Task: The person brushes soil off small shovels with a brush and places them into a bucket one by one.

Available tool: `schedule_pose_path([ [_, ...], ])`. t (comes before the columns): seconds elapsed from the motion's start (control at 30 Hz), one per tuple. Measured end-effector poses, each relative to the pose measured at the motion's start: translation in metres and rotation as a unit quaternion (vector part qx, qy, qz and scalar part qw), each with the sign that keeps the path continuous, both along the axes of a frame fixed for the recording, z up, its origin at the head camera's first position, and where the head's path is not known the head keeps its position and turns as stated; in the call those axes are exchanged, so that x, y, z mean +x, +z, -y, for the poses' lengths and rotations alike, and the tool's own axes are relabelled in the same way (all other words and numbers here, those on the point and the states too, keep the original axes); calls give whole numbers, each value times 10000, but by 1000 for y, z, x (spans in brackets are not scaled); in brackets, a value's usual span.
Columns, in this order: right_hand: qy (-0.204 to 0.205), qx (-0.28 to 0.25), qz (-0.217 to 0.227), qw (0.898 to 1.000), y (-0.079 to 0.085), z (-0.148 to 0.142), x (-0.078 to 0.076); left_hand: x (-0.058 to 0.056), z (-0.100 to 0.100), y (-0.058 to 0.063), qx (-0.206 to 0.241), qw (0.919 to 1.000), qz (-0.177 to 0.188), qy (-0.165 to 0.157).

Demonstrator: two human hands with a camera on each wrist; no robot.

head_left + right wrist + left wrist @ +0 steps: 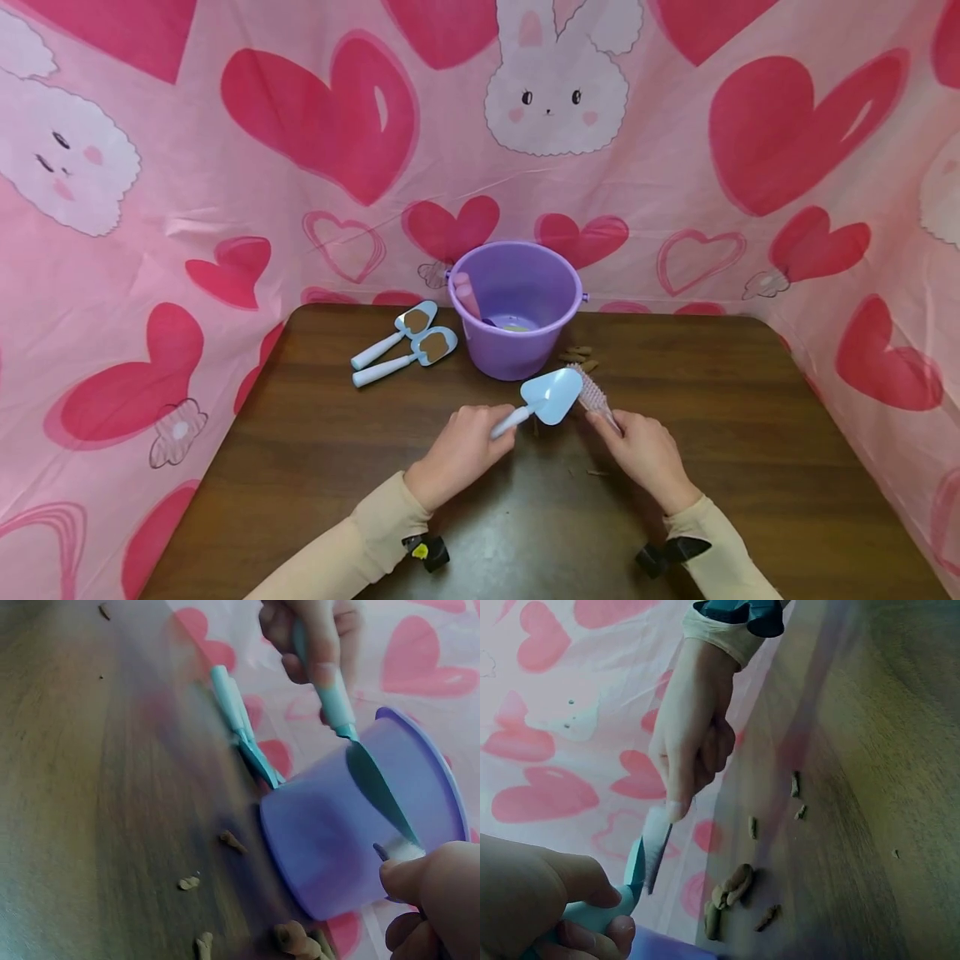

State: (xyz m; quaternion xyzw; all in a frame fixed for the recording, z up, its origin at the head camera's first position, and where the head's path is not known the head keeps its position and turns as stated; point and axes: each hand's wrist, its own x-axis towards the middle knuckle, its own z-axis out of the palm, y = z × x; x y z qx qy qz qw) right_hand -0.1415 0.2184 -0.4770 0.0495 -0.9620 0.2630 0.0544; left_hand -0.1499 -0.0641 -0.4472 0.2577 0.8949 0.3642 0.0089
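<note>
My left hand [459, 452] grips the handle of a light blue hand trowel [553, 395], its blade raised over the table. In my right hand [651, 454] is a small pale bristled brush [595, 393], pinched near its handle. The brush meets the edge of the trowel's blade, as the right wrist view also shows at the blade tip [379, 791]. The blade looks clean in the head view. Brown clay-like pieces [739, 883] lie on the table below the hands, with thin crumbs scattered around.
A purple bucket [504, 354] stands behind the hands, with pink-handled items [466, 293] inside. To its left lie two more light blue trowels [384, 370] with brown patches on their blades. Pink heart-printed cloth [322, 117] surrounds the brown wooden table [300, 467].
</note>
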Motion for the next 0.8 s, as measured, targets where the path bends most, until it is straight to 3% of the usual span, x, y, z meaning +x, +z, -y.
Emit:
schedule_pose_path([
  [0.27,598,35,37,9982,-8,16,6,-2,-4,1,60,10000,-38,55],
  [0.63,9,-141,-276,9995,2,-4,2,-4,2,7,-165,9998,93,-113],
  [0.8,224,-18,-108,9997,0,0,2,-3,2,8,-158,9998,104,-33],
])
